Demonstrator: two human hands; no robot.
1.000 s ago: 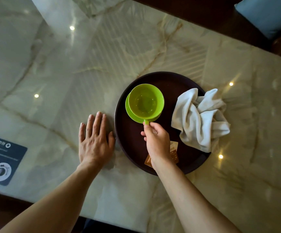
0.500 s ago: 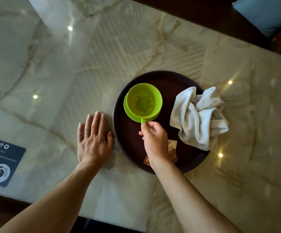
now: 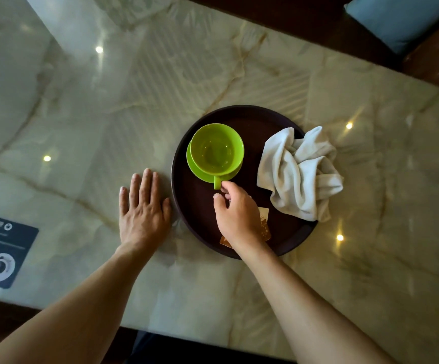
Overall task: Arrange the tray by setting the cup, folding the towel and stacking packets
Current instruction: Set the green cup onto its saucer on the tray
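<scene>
A round dark tray (image 3: 194, 222) lies on the marble table. On its left half a lime-green cup (image 3: 217, 151) sits over a matching saucer (image 3: 200, 170), with its handle pointing toward me. My right hand (image 3: 239, 219) has its fingertips pinched at that handle. A crumpled white towel (image 3: 297, 174) covers the tray's right side and hangs over the rim. Orange and cream packets (image 3: 264, 223) lie on the tray's near part, mostly hidden under my right hand. My left hand (image 3: 143, 214) lies flat on the table with its fingers apart, just left of the tray.
The marble table (image 3: 108, 127) stretches far to the left and behind the tray. A dark printed card (image 3: 0, 248) lies at the near left edge. A dark bench with a blue cushion (image 3: 402, 19) stands beyond the far edge.
My right hand has stayed at the cup's handle and my left hand has stayed flat. Only the view has shifted slightly.
</scene>
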